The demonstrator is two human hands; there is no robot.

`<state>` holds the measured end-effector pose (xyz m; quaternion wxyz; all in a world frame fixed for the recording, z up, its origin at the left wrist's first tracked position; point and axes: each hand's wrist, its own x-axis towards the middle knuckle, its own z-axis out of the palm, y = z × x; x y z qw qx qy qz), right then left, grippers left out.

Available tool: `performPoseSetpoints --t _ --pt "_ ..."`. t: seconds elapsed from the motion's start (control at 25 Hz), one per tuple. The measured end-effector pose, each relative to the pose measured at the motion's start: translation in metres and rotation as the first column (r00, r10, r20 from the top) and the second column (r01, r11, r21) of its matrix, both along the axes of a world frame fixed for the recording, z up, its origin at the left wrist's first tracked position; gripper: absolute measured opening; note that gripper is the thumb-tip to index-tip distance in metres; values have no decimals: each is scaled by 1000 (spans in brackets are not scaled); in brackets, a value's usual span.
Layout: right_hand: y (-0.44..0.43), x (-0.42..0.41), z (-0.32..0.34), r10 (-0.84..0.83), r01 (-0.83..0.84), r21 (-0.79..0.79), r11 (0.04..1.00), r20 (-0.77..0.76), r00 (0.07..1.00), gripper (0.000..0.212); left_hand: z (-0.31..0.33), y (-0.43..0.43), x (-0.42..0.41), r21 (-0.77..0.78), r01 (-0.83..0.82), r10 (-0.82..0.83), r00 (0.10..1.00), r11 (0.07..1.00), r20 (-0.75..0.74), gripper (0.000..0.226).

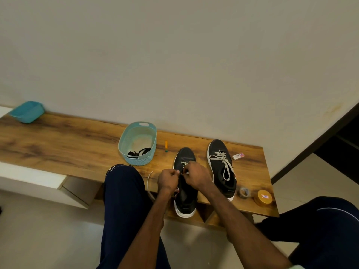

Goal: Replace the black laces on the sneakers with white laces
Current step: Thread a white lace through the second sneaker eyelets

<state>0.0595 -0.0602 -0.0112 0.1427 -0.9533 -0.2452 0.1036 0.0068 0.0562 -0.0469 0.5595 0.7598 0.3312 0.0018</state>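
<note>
Two black sneakers with white soles stand on the wooden bench. The right sneaker is laced with a white lace whose ends lie loose. Over the left sneaker both my hands work at the eyelets. My left hand pinches a white lace, whose free end trails off to the left over the bench edge. My right hand pinches the same lace at the shoe's tongue. The black laces lie inside a light blue basket.
A blue tray sits at the bench's far left by the wall. An orange stick, a small white box, a tape roll and a round yellow tin lie around the sneakers. My knees flank the bench.
</note>
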Motion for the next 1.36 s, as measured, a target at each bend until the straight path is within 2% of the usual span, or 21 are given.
performPoseSetpoints --t 0.08,0.2,0.28,0.36,0.4,0.44,0.48,0.56,0.6,0.68,0.76,0.84,0.92,1.0,1.04,1.08,1.12,1.16,1.2,1.24,1.36 --pt "1 -1 -4 -17 17 30 999 -9 1000 17 -8 0 2 25 -5 6 1000 1000 -9 20" --pt "-6 -8 -14 -80 98 200 975 -99 992 17 -10 2 3 73 -7 8 1000 997 -15 9" --pt "-13 -17 -21 -120 150 255 955 -127 985 34 -10 0 5 161 23 -22 1000 987 -13 8" --pt "-15 -28 -28 -181 197 230 953 -88 979 60 1 -5 4 201 -5 0 1000 980 28 9" --pt "-15 -34 -32 -227 238 227 944 -72 971 73 11 -6 3 129 -66 53 993 989 104 10" --pt "-17 -38 -36 -275 283 228 932 -67 959 85 25 -6 3 -28 -145 147 967 989 209 12" --pt "-19 -41 -38 -316 323 225 919 -71 946 95 42 -2 2 -247 -199 271 913 948 305 15" --pt "-25 -40 -44 -361 377 221 900 -109 926 106 77 22 -5 -602 -174 490 768 779 412 18" --pt "-28 -39 -46 -369 387 226 894 -121 922 108 91 39 -11 -682 -115 540 710 722 452 19" --pt "-30 -36 -47 -352 365 225 903 -97 931 107 105 67 -21 -704 -55 551 666 708 503 17" --pt "-27 -36 -44 -312 322 212 923 -80 947 107 106 75 -28 -565 -125 463 726 816 509 15" --pt "-24 -36 -38 -227 257 298 919 -134 965 99 104 66 -30 -407 -117 332 794 906 509 14" --pt "-21 -32 -23 -101 179 514 839 -177 979 71 108 56 -30 -365 -46 242 823 930 513 16" --pt "-15 -18 -8 -38 64 604 794 -57 998 33 110 54 -33 -435 5 236 834 901 499 18" --pt "-9 -7 1 -9 -1 549 836 15 1000 26 110 58 -35 -543 53 274 821 838 502 18" --pt "-1 5 10 53 -78 416 906 72 996 26 110 63 -38 -685 134 339 791 716 510 19" --pt "10 14 19 145 -160 206 965 85 986 26 109 68 -40 -792 202 426 753 576 501 21" --pt "20 21 24 239 -238 -22 971 57 969 27 107 74 -41 -841 245 491 720 482 491 22" --pt "29 26 28 322 -312 -208 927 15 947 28 106 77 -41 -851 243 522 702 465 485 22" --pt "34 27 29 385 -370 -327 870 -21 923 29 105 77 -41 -844 222 521 702 489 487 20" --pt "39 23 21 441 -401 -459 793 -24 897 31 107 67 -39 -765 143 432 754 627 495 18"
